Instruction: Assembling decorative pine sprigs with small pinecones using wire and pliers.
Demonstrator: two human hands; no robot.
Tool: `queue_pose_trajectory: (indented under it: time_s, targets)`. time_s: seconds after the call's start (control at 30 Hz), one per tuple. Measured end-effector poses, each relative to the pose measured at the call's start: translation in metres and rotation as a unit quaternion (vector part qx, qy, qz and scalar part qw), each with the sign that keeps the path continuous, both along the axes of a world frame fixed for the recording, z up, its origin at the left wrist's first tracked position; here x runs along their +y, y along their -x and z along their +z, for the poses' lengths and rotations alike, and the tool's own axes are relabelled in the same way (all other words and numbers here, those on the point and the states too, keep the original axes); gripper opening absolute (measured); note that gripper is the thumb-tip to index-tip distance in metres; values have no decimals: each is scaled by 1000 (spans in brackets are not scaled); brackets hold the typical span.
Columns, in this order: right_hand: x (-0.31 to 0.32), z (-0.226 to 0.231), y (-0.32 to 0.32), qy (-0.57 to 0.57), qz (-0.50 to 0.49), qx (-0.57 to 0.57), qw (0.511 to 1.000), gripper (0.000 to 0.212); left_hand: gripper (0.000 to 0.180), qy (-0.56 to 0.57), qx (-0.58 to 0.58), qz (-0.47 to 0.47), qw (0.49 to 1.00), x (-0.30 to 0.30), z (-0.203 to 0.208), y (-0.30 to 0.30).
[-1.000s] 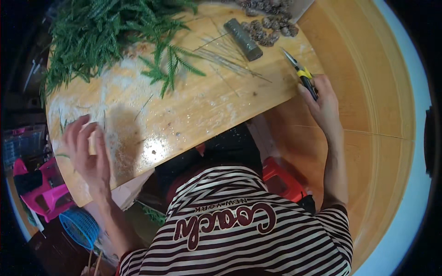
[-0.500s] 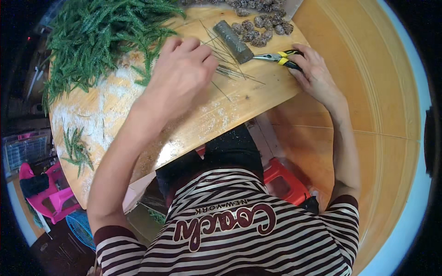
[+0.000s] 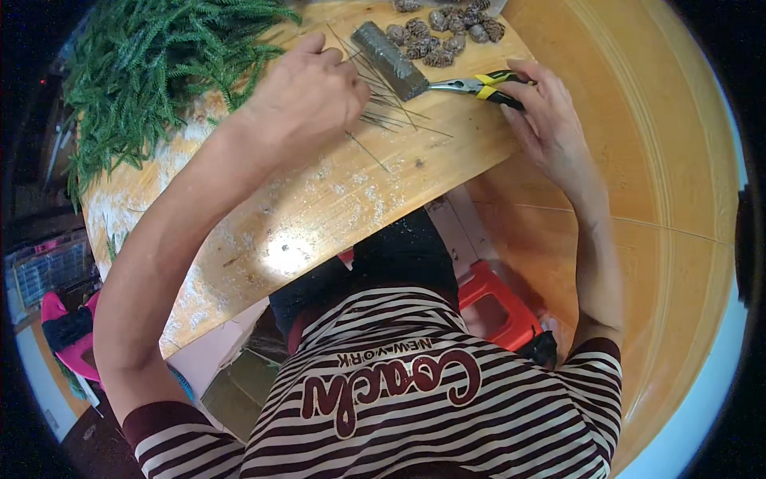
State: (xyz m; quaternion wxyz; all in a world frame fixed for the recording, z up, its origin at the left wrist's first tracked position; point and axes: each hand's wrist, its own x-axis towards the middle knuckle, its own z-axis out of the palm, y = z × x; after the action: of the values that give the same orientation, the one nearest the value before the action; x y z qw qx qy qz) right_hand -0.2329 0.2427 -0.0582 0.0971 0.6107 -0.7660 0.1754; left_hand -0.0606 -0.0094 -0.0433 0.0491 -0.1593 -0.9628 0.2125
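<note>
My right hand (image 3: pixel 552 113) holds the black and yellow handles of long-nose pliers (image 3: pixel 485 86). The slim metal jaws lie beside the lower end of a dark grey-green cylinder (image 3: pixel 388 61). Over the left part of a loose bundle of thin dark wires (image 3: pixel 383 112) is my left hand (image 3: pixel 309 94), its fingers curled together and its back turned up. What those fingers hold, if anything, is hidden. The wires fan out around and under the cylinder on the wooden table (image 3: pixel 455 164).
Green artificial pine branches (image 3: pixel 159 72) heap over the table's far left. Small brown pine cones (image 3: pixel 447 36) lie behind the cylinder. White flakes (image 3: pixel 359 191) dust the tabletop. Below the edge stand a red stool (image 3: pixel 511 311) and, at far left, a pink chair (image 3: pixel 76 355).
My left hand has shifted slightly left and away, and its forearm now covers most of the small green sprig. The pliers stay in my right hand. The whole view has shifted a little.
</note>
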Motion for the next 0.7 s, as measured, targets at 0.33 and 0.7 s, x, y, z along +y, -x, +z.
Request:
queue_pose_trajectory:
  time_s: [0.33,0.7]
  targets:
    - [-46,11,-41,124,92,-153,976,18,9,-76,56,-36,995,-8,1,-14]
    - [-79,21,-62,-8,69,-267,961,17,9,-88,79,-50,992,-15,-2,-16]
